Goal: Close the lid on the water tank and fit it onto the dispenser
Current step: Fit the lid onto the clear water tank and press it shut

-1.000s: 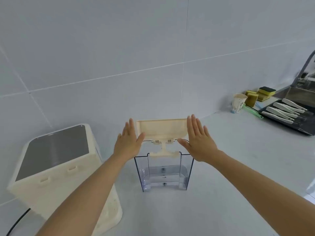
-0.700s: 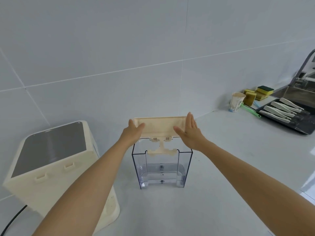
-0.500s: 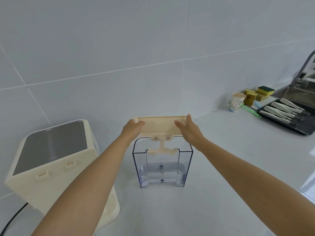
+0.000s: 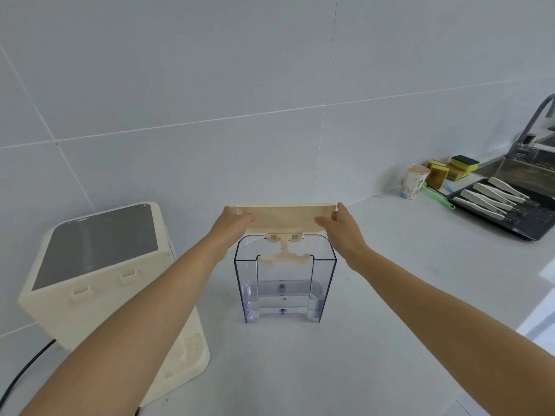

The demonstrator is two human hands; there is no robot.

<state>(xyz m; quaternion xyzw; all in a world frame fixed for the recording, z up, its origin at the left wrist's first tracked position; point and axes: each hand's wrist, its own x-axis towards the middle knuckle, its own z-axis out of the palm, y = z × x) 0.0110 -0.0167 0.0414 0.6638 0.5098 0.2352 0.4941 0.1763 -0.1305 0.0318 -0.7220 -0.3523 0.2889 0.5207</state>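
A white countertop [image 4: 390, 295] is seen, with the cream dispenser [image 4: 99, 280] stood at its left. Beside it, well apart, the clear water tank [image 4: 283, 283] is set upright. Its cream lid [image 4: 285, 219] is raised on its hinge, tilted over the opening. The lid's left end is gripped by the left hand [image 4: 231, 226], the right end by the right hand [image 4: 342, 228], fingers curled around the edges.

The hands [image 4: 339, 228] hide both lid [image 4: 283, 217] ends; the sink [image 4: 537, 169] is cut off at the right edge.
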